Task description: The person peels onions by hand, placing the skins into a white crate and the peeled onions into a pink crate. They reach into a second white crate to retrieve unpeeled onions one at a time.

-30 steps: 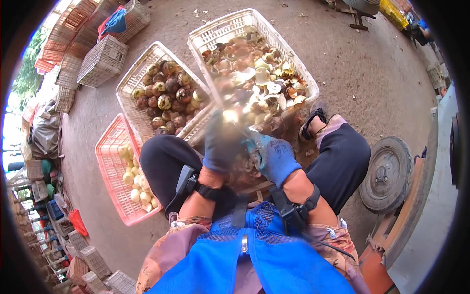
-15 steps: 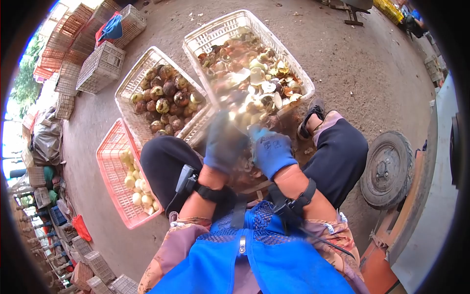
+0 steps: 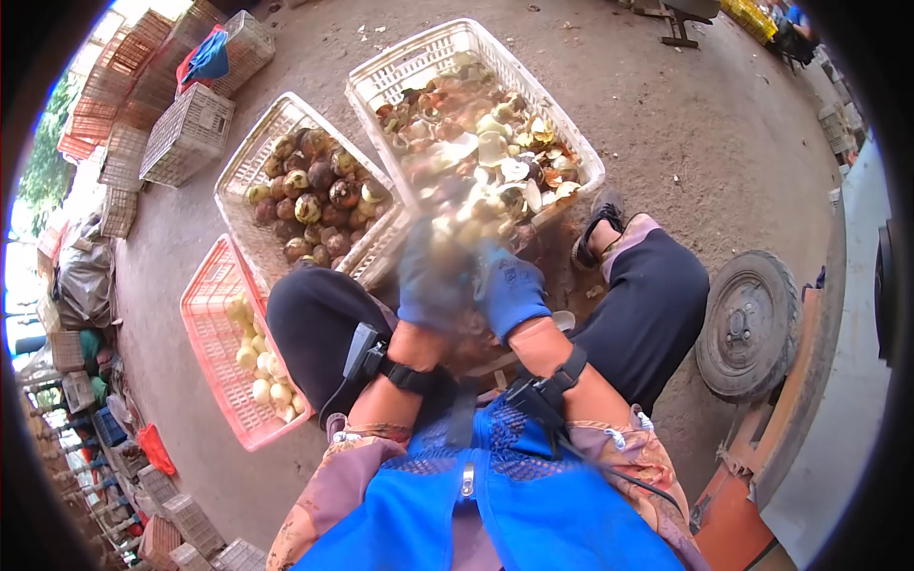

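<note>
Both hands wear blue-grey work gloves and meet low over the near edge of the peel crate. My left hand [image 3: 430, 285] is curled, its fingertips smeared by a blur in the middle of the view. Close beside it, my right hand [image 3: 511, 285] has its fingers bent inward. Whatever lies between them cannot be made out. Ahead stands a white crate [image 3: 564, 112] of pale and brown peelings [image 3: 490, 147]. To its left, another white crate [image 3: 249, 150] holds round brown-purple produce [image 3: 324, 178] with greenish patches. Pale peeled pieces [image 3: 262, 362] lie in a pink basket [image 3: 214, 328].
My bent knees flank the hands, and a shoe [image 3: 602, 224] stands near the peel crate. A wheel [image 3: 748, 325] is at right beside a metal panel [image 3: 828, 381]. Stacked crates [image 3: 186, 133] line the left side of the concrete floor [image 3: 685, 124].
My right hand has moved left and slightly down, closer to my left hand. The view has shifted a little, and a pale piece now shows beside my right wrist.
</note>
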### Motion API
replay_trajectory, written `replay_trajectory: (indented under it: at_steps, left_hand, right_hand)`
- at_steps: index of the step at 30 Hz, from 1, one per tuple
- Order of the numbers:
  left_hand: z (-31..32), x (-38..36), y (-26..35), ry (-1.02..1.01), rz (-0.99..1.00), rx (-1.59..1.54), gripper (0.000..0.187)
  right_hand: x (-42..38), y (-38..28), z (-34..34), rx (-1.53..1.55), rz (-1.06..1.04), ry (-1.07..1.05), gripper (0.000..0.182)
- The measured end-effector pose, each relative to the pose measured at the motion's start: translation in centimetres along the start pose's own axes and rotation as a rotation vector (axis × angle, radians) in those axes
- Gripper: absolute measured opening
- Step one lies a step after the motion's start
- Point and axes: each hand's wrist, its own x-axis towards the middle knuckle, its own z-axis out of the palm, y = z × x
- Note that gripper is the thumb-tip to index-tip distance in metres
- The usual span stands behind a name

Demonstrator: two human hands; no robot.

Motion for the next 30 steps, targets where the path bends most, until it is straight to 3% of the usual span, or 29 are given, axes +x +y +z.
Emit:
replay_trajectory:
  at_steps: [2, 6, 8, 10, 12, 14, 15, 17, 19, 21, 22, 26, 27, 30]
  left_hand:
    - [-2.4, 1.7, -0.3, -0.133, 0.488, 0.661, 0.034]
    - [-3.3, 3.4, -0.8, -0.096, 0.459, 0.531, 0.032]
    - [-3.2, 3.6, -0.9, -0.119, 0.3, 0.212, 0.028]
    - [-4.7, 5.0, -1.1, -0.127, 0.314, 0.265, 0.026]
    - [-6.2, 6.1, -0.9, -0.136, 0.33, 0.319, 0.025]
    - [-6.3, 6.0, -0.3, -0.102, 1.063, 1.683, 0.022]
    - [-6.3, 5.7, -0.2, -0.121, 1.1, 1.71, 0.022]
    - [-4.3, 4.5, -0.1, -0.187, 0.794, 1.229, 0.022]
    - [-2.0, 2.6, -0.1, -0.236, 0.346, 0.557, 0.021]
    - [0.5, 0.6, 0.2, -0.269, -0.003, 0.105, 0.021]
    - [1.4, -0.1, 0.4, -0.26, -0.116, -0.029, 0.021]
    - [1.4, -0.4, 0.4, -0.312, -0.22, -0.137, 0.024]
    - [1.5, -0.3, 0.3, -0.311, -0.22, -0.14, 0.024]
    - [0.2, 1.5, -0.8, -0.163, -0.068, -0.066, 0.026]
  right_hand:
    - [0.0, 0.1, 0.2, 0.122, -0.002, 0.023, 0.024]
    - [0.4, 0.4, 1.4, 0.325, 0.016, 0.075, 0.017]
    - [0.7, 1.2, 2.5, 0.395, -0.014, 0.097, 0.016]
    - [0.7, 1.7, 2.2, 0.464, -0.041, 0.122, 0.015]
    - [0.6, 1.5, 0.6, 0.414, -0.086, -0.007, 0.021]
    - [0.9, 1.3, 0.5, 0.251, -0.038, -0.038, 0.024]
    - [1.1, 1.2, 0.3, 0.089, 0.011, -0.066, 0.028]
    - [1.0, 0.2, -1.4, 0.031, 0.036, -0.039, 0.032]
    - [0.7, 0.2, -1.7, -0.026, 0.067, -0.017, 0.036]
    - [1.1, 1.2, -1.5, -0.333, -0.152, 0.236, 0.054]
    - [1.5, 1.3, -2.6, -0.298, -0.153, 0.102, 0.061]
    - [2.0, 1.4, -1.7, -0.278, -0.094, 0.069, 0.067]
    - [2.1, 1.2, -1.1, -0.149, -0.034, 0.028, 0.065]
    - [2.0, 1.4, 0.9, 0.161, 0.04, 0.013, 0.059]
